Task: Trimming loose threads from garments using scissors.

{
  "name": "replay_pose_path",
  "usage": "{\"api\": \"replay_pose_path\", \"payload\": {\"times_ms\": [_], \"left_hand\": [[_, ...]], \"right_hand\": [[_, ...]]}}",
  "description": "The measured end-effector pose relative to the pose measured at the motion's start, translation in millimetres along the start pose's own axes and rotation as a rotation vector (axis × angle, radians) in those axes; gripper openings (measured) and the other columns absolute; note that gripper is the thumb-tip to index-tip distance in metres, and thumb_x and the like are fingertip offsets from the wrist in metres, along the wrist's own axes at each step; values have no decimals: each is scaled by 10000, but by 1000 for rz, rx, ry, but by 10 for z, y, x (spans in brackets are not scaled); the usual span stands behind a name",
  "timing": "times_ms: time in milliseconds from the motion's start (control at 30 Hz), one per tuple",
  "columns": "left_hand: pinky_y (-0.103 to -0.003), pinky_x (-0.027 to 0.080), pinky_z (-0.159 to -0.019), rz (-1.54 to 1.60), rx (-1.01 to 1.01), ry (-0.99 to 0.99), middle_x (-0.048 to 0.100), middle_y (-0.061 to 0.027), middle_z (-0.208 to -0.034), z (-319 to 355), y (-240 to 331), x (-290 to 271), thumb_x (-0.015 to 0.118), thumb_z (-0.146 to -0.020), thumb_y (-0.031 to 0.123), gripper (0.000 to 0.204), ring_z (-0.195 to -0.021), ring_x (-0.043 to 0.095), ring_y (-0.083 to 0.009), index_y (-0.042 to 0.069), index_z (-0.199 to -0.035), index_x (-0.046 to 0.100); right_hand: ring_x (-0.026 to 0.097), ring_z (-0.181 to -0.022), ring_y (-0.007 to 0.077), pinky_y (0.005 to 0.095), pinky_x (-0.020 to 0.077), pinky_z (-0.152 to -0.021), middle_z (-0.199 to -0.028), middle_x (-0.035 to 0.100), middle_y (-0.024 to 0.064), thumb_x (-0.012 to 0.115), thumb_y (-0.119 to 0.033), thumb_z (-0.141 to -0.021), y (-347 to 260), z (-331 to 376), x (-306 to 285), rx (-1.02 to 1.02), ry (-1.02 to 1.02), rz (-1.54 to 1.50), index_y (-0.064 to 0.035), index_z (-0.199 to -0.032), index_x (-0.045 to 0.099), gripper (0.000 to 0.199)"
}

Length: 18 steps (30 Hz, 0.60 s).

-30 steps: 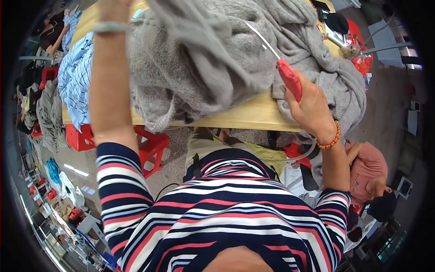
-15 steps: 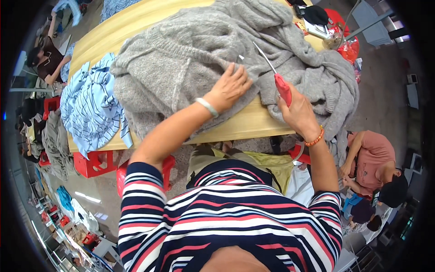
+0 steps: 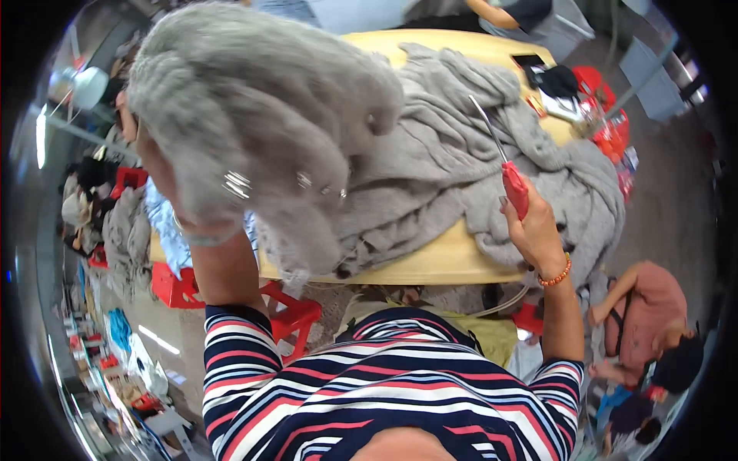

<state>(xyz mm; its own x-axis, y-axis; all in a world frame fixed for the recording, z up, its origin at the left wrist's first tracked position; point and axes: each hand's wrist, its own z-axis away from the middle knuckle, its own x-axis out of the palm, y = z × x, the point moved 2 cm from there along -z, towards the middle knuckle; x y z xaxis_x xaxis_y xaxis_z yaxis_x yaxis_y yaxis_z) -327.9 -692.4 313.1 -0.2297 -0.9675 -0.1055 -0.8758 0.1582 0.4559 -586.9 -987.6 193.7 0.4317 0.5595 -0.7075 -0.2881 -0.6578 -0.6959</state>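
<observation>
A grey knitted garment is raised on the left, blurred by motion. My left hand is at its left side, partly behind the cloth, and holds it up; its fingers are mostly hidden. More grey knit cloth spreads in folds over the pale wooden table and hangs off its right edge. Above these folds, my right hand is closed round a pair of red-handled scissors. They are seen nearly edge-on, with the thin metal point away from me and apart from my left hand.
Light blue striped cloth lies at the table's left end, partly covered. Red stools stand below the near edge. A phone, a black cap and red packets are at the far right. A person in pink sits at the right.
My left hand has gone from resting on the grey cloth to lifting part of it up and leftward. My right hand keeps the scissors and sits slightly further right and lower in view.
</observation>
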Motion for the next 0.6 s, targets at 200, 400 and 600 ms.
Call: {"api": "replay_pose_path", "payload": {"times_ms": [200, 400, 600], "left_hand": [[-354, 433, -985, 738, -834, 6, 533, -140, -1218, 561, -1368, -1262, 471, -972, 256, 433, -1107, 532, -238, 8, -1325, 434], [-415, 372, -1020, -560, -565, -130, 464, -141, -1354, 1582, -658, -457, 599, -887, 241, 473, -1239, 449, -270, 54, -1308, 492], [-579, 154, -1105, -832, -451, -460, 394, -162, -1438, 2030, -829, -83, 646, -825, 395, 557, -1356, 292, -382, 155, -1315, 532]], "right_hand": [[632, -837, 420, 434, 494, -730, -886, 639, 245, 567, -16, -831, -359, -173, 336, -233, -117, -12, -32, -1259, 507, 432], [608, -835, 433, 470, 488, -712, -906, 631, 242, 570, -55, -850, -601, -176, 664, -313, -326, 84, -85, -1270, 496, 428], [621, -672, 405, 484, 477, -624, -700, 625, 202, 615, -164, -849, -1133, 30, 805, -493, -654, 290, -126, -1278, 511, 442]]}}
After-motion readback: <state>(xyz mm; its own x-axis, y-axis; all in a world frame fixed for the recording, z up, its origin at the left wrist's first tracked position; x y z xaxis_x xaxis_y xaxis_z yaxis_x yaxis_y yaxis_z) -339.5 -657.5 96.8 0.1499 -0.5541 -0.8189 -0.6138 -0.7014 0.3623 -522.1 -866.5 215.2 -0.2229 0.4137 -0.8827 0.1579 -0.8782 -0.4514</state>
